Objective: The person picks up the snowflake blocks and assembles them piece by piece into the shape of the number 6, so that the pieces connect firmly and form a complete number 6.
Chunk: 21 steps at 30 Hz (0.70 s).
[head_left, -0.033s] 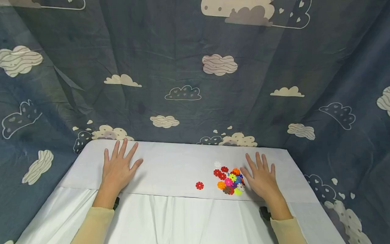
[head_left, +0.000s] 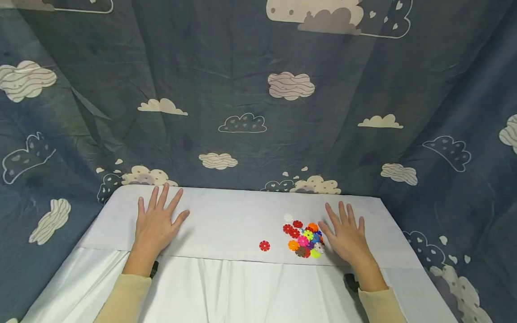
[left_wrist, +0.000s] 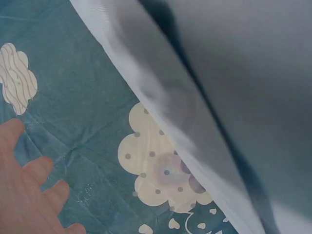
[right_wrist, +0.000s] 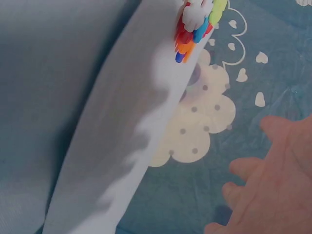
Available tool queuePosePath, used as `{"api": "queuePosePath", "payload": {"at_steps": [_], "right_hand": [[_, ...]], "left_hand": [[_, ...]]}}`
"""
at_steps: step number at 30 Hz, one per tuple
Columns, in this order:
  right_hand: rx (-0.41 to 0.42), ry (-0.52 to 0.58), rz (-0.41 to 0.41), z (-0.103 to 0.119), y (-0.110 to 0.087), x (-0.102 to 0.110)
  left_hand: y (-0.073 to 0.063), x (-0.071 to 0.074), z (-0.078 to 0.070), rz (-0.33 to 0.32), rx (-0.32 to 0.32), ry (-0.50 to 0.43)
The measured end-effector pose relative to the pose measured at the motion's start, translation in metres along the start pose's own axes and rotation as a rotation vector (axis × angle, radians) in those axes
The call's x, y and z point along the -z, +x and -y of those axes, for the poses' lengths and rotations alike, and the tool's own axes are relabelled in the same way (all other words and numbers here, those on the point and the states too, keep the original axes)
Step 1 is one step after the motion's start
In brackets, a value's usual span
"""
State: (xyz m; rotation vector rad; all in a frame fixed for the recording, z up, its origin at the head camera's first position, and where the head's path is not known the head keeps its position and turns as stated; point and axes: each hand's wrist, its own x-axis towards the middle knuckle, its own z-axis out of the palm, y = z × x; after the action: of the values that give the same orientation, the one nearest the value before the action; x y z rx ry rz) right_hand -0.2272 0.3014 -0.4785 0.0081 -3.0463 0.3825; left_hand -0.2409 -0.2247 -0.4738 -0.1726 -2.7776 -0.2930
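Note:
A heap of notched plastic snowflake discs (head_left: 303, 241) in red, orange, pink, yellow, blue, brown and white lies right of the table's middle. One red disc (head_left: 264, 246) lies apart on the left of the heap, and a white disc (head_left: 288, 218) sits at its far edge. My right hand (head_left: 347, 235) is just right of the heap, fingers spread, holding nothing. Well to the left, over the table, my left hand (head_left: 155, 226) has its fingers spread too, with nothing held. The right wrist view shows the side of the heap (right_wrist: 195, 22) past that palm.
A white cloth covers the table (head_left: 226, 215), its fold line running along the near part. Behind and at both sides hangs a dark blue curtain (head_left: 194, 67) printed with clouds. Each wrist wears a black band, and both sleeves are pale yellow.

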Motion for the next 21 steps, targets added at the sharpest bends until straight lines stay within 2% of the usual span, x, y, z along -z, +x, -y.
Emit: {"api": "queuePosePath", "payload": {"at_steps": [14, 18, 21], "right_hand": [[-0.004, 0.006, -0.048, -0.003, 0.0, 0.0], [0.016, 0.002, -0.072, 0.001, 0.0, 0.001], [0.039, -0.006, -0.112, 0.006, -0.002, 0.003]], "left_hand": [[0.003, 0.002, -0.008, 0.008, -0.014, -0.036], [0.003, 0.003, -0.014, 0.005, -0.008, -0.051], [0.002, 0.004, -0.024, -0.02, -0.02, -0.081]]}}
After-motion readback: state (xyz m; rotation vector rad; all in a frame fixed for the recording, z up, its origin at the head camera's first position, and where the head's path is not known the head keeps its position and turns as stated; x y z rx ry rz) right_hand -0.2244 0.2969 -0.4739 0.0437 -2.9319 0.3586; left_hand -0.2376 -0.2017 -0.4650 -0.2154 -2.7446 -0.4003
